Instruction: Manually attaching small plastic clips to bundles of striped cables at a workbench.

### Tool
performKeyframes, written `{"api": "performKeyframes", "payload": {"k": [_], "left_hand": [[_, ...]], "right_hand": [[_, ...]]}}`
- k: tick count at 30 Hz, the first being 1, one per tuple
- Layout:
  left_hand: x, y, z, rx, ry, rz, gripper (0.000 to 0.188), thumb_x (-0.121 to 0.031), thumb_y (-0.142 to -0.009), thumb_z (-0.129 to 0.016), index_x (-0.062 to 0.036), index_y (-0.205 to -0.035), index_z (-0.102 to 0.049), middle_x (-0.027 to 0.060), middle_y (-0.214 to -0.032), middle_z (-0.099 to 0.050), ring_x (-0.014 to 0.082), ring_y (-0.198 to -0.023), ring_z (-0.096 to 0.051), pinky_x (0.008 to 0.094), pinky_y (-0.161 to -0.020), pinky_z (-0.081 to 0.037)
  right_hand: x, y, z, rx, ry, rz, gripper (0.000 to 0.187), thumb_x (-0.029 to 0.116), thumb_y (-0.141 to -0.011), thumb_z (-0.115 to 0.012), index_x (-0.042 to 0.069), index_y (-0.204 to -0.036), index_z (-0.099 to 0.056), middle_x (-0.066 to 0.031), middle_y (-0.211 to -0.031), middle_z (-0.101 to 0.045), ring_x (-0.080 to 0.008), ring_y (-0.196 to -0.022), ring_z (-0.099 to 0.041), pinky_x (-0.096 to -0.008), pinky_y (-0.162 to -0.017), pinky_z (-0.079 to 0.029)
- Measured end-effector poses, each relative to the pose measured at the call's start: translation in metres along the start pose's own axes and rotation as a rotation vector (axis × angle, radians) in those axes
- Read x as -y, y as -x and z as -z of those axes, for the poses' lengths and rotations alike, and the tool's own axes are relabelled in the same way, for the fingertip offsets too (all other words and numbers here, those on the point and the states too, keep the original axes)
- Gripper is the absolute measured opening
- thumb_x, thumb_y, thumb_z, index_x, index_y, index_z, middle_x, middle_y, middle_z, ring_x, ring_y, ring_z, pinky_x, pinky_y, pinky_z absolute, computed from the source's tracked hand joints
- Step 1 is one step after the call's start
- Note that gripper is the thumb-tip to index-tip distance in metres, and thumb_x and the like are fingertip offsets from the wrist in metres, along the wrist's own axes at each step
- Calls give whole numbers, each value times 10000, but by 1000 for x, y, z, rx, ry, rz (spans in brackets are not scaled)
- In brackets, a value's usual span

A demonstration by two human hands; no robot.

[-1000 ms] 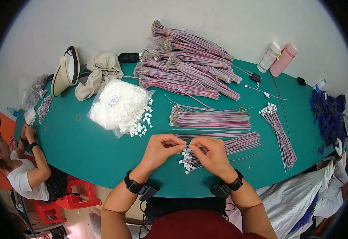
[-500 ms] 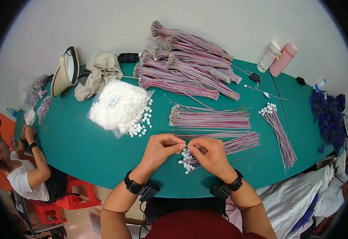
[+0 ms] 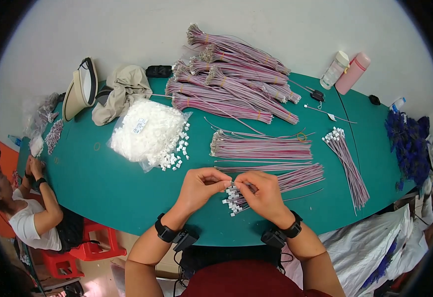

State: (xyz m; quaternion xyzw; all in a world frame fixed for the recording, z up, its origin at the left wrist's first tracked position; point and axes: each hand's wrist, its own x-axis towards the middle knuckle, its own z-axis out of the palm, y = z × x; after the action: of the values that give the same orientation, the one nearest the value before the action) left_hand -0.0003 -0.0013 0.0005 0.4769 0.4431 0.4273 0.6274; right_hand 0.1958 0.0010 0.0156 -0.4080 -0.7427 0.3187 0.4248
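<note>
Left hand (image 3: 202,188) and right hand (image 3: 262,194) meeting fingertip to fingertip at the near middle of the green oval bench (image 3: 102,188), just above its surface. Both grips closing narrow, pinching together on the white-tipped end of a thin pink-and-grey wire (image 3: 236,187); cannot tell which hand is carrying the small white plastic connector itself. Black wristbands sitting on both wrists.

Lying directly under and to the right of the hands: a flat bundle of pink-and-grey wires with white connectors fitted on the near-left ends (image 3: 280,182), those connector ends touching the bench just below the fingers. Resting just beyond it, toward the far side: a second tied bundle of the same wires with bare metal ends (image 3: 263,147). Piling up at the far middle: a large heap of tied wire bundles (image 3: 231,86).

Sitting left of the hands, well apart: a clear plastic bag of loose white connectors (image 3: 144,132), some spilling onto the bench at its near right edge. Lying right of the hands: a slim fanned bundle of wires with white connectors at the far end (image 3: 347,166).

Standing at the far right: a pink bottle (image 3: 352,73) beside a clear white-capped bottle (image 3: 334,69). Lying at the far left: a beige cloth (image 3: 122,91) and a tan hat (image 3: 80,89). Sitting at the left end of the bench: another person in a white shirt (image 3: 25,218), hands raised at the bench edge.
</note>
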Motion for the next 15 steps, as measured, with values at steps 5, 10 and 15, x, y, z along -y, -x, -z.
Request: {"api": "performKeyframes", "payload": {"k": [5,10,15], "left_hand": [[-1,0,0,-10,-2,11,126,-30,-842,-735,16,-958,-722,49,-862,-708,87,-747,-643,219,-681,-527],[-3,-2,-1,-2,-27,13,126,-13,-830,-740,23,-947,-710,71,-877,-707,110,-765,-654,232,-692,-534],[-3,0,-1,-5,-4,18,128,-19,-832,-740,21,-950,-711,72,-873,-708,109,-763,-652,232,-691,-534]], "right_hand": [[0,1,-4,-16,26,18,62,-1,-818,-696,1,-873,-667,-71,-734,-644,-132,-541,-544,-251,-474,-400],[1,-2,-1,-22,46,2,62,2,-821,-699,2,-872,-664,-70,-733,-644,-126,-527,-535,-249,-467,-400],[6,-1,3,81,20,-68,65,34,-813,-686,13,-865,-655,-115,-749,-654,-256,-608,-613,-345,-538,-470]]}}
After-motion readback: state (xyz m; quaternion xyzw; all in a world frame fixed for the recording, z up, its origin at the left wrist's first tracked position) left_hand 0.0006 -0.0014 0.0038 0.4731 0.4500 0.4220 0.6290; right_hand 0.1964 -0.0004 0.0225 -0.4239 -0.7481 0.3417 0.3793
